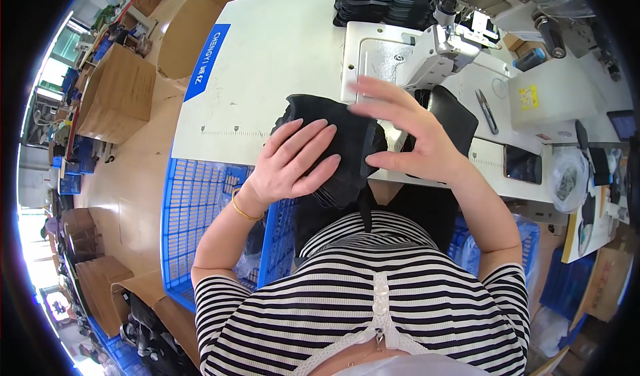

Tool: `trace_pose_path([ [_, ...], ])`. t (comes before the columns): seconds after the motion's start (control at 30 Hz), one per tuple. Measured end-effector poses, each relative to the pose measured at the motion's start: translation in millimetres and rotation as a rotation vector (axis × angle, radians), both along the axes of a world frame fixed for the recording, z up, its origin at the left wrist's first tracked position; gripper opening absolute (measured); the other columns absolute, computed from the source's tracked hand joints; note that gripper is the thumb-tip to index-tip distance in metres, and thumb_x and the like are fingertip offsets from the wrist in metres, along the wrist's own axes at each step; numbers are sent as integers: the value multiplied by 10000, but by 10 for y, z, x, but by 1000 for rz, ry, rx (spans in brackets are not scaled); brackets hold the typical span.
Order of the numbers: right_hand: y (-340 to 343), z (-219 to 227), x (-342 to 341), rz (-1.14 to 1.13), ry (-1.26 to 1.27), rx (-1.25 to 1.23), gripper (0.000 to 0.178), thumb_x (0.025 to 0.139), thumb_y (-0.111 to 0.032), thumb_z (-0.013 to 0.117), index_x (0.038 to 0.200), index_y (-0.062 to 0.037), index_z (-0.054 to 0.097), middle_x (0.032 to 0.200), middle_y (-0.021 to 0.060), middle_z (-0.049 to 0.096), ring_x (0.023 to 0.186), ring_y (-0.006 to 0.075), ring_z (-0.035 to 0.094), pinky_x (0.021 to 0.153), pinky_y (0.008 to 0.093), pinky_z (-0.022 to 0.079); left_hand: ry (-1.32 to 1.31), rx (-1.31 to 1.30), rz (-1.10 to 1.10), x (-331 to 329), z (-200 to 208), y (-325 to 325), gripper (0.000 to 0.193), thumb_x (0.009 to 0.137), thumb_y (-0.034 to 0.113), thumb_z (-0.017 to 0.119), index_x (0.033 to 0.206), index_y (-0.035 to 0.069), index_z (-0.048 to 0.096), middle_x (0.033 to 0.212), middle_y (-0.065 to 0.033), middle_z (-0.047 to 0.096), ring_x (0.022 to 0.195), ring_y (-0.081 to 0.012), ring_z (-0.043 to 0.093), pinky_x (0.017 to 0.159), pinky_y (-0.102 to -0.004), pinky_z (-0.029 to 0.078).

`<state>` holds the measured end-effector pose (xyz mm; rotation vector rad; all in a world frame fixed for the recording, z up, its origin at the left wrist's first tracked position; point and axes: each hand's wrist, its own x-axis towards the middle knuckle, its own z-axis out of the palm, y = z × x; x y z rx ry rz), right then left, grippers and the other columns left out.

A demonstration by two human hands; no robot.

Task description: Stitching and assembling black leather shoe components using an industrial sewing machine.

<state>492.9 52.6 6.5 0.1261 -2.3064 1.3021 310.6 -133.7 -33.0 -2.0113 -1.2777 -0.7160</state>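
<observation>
A stack of black fabric pieces (348, 136) lies at the front edge of the white sewing table, its near side hanging over toward my lap. My left hand (293, 159) rests flat on the stack's left part, fingers stretched out over the top layer. At the stack's right edge is my right hand (417, 133), its thumb and fingers spread wide apart and the upper fingers blurred. The thumb tip meets the stack's edge or lies just over it; I cannot tell which. Another black piece (453, 113) lies beyond my right wrist, beside the sewing machine (433, 53).
Folded black pieces (383, 3) are piled at the table's far side. Right of the machine lie thread snips (487, 112), a phone (523, 163) and a translucent box (547, 96). A blue crate (175, 223) stands below the table at left, with cardboard boxes (120, 93) farther off.
</observation>
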Motion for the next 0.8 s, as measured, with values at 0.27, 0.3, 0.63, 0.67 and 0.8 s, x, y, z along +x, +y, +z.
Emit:
trace_pose_path([
  [0.27,72,-72,-46,59,-18,159,226,762,-73,749,983,-52,705,1015,29,713,935,251,658,875,366,486,-195,-146,-31,20,-130,12,477,724,114,683,1184,124,558,1261,-164,582,1154,-312,581,977,-444,464],
  [0.3,39,-82,-80,10,-16,234,213,763,-80,750,965,-49,694,990,30,700,895,249,644,847,336,497,-234,-177,-41,16,-163,24,530,692,118,698,1203,116,558,1282,-174,565,1166,-317,570,977,-452,459],
  [0.63,156,-221,-232,25,-65,226,185,822,-173,721,927,-21,700,869,74,669,792,235,634,728,324,526,-272,-277,-64,-27,-284,67,654,668,136,771,1264,112,501,1325,-257,506,1136,-404,567,947,-514,460],
  [0.67,157,-206,-231,28,-65,225,185,822,-173,721,927,-21,700,869,74,669,792,235,634,728,324,526,-257,-272,-63,-9,-298,71,659,662,135,776,1263,127,507,1333,-260,499,1166,-405,549,959,-519,456],
  [0.8,212,-264,-259,-155,-456,-106,148,905,-142,648,913,2,685,727,71,653,654,141,642,637,277,517,-178,-284,26,64,-324,43,684,649,159,791,1272,184,512,1367,-225,491,1264,-414,472,1057,-558,370],
])
